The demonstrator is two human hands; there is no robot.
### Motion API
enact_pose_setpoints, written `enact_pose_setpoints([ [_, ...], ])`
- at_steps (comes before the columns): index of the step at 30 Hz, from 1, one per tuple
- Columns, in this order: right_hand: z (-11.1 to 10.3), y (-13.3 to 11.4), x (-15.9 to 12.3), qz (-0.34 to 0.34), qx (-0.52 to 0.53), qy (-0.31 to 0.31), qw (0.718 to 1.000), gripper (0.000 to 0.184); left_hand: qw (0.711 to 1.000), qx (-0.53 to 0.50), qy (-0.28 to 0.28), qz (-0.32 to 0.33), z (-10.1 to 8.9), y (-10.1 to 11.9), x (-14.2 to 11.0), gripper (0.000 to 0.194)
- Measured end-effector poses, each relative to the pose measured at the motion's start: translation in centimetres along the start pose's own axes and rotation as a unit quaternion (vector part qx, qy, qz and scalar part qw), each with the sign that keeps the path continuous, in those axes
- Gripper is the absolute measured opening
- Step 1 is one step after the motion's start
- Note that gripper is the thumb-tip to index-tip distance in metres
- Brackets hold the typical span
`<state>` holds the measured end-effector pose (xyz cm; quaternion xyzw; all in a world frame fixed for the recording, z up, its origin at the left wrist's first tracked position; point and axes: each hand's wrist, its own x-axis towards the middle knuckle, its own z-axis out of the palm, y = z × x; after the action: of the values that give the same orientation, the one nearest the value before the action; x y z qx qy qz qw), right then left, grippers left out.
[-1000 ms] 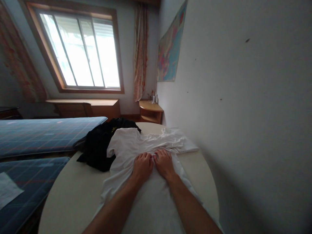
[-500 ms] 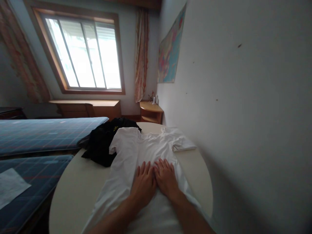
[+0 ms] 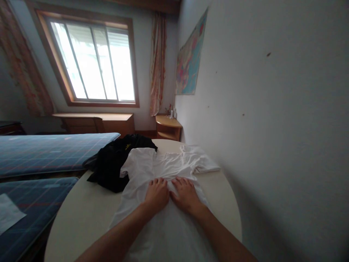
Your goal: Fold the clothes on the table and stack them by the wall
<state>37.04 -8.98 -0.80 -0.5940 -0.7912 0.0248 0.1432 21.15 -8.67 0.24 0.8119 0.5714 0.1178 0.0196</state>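
Observation:
A white T-shirt (image 3: pixel 163 165) lies spread on a round cream table (image 3: pixel 81 214), its collar pointing away from me. My left hand (image 3: pixel 156 193) rests palm down on the shirt's middle with the fingers curled onto the cloth. Beside it, nearly touching, my right hand (image 3: pixel 187 193) lies flat on the shirt with fingers stretched out. Neither hand lifts the cloth.
A black garment (image 3: pixel 114 162) lies heaped at the table's far left, partly under the shirt's sleeve. A folded white cloth (image 3: pixel 207 165) sits at the far right by the wall (image 3: pixel 272 127). Two blue plaid mattresses (image 3: pixel 49 149) lie to the left. A wooden corner shelf (image 3: pixel 167 125) stands beyond.
Both hands slid a little forward over the shirt and the left fingers curled in. The cloth near the collar has bunched slightly.

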Motion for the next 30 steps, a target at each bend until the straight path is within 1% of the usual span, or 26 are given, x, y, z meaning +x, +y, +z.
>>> enact_pose_setpoints([
  [1,-0.4,0.0,0.6,-0.005,-0.008,-0.005,1.0,0.041,1.0,-0.001,0.001,0.0,-0.3,-0.2,1.0,0.028],
  [3,-1.3,0.1,1.9,0.006,-0.024,-0.024,0.999,0.032,1.0,-0.007,0.012,0.001,-0.5,-0.5,2.6,0.031],
  [5,-2.2,0.5,3.4,0.033,-0.033,-0.036,0.998,0.03,1.0,-0.012,0.022,0.007,-0.2,-0.7,3.7,0.04],
  [7,-3.1,1.5,5.0,0.063,-0.037,-0.022,0.997,0.032,1.0,-0.014,0.006,0.015,0.5,-1.0,4.1,0.052],
  [9,-3.8,3.0,6.7,0.108,-0.042,0.014,0.993,0.032,0.999,-0.017,-0.027,0.021,1.2,-1.1,4.2,0.059],
  [11,-4.5,5.2,8.1,0.164,-0.048,0.05,0.984,0.031,0.998,-0.02,-0.052,0.019,1.7,-1.3,4.2,0.061],
  [13,-5.0,7.7,9.1,0.214,-0.054,0.068,0.973,0.031,0.998,-0.021,-0.05,0.011,1.6,-1.6,4.5,0.061],
  [15,-5.3,10.2,9.7,0.262,-0.058,0.071,0.961,0.033,0.999,-0.023,-0.031,0.006,1.1,-1.8,5.3,0.056],
  [18,-4.9,13.2,10.2,0.331,-0.051,0.055,0.94,0.04,0.999,-0.031,-0.001,0.016,0.5,-2.4,7.1,0.041],
  [19,-4.6,13.9,10.3,0.349,-0.046,0.049,0.935,0.043,0.999,-0.033,0.005,0.02,0.5,-2.6,7.6,0.039],
  [21,-3.9,14.9,10.5,0.365,-0.034,0.042,0.929,0.044,0.999,-0.037,0.009,0.03,0.9,-3.0,8.6,0.044],
  [24,-2.9,15.8,11.0,0.36,-0.005,0.047,0.932,0.033,0.998,-0.04,-0.016,0.05,2.1,-3.5,9.5,0.058],
  [26,-2.5,16.4,11.4,0.354,0.023,0.059,0.933,0.029,0.997,-0.045,-0.036,0.054,2.7,-3.8,10.0,0.063],
  [28,-2.3,16.9,11.9,0.35,0.051,0.084,0.932,0.029,0.997,-0.054,-0.027,0.052,2.9,-3.9,10.6,0.065],
  [30,-2.1,17.3,12.2,0.343,0.072,0.115,0.929,0.034,0.996,-0.065,0.002,0.062,2.7,-4.1,11.6,0.065],
])
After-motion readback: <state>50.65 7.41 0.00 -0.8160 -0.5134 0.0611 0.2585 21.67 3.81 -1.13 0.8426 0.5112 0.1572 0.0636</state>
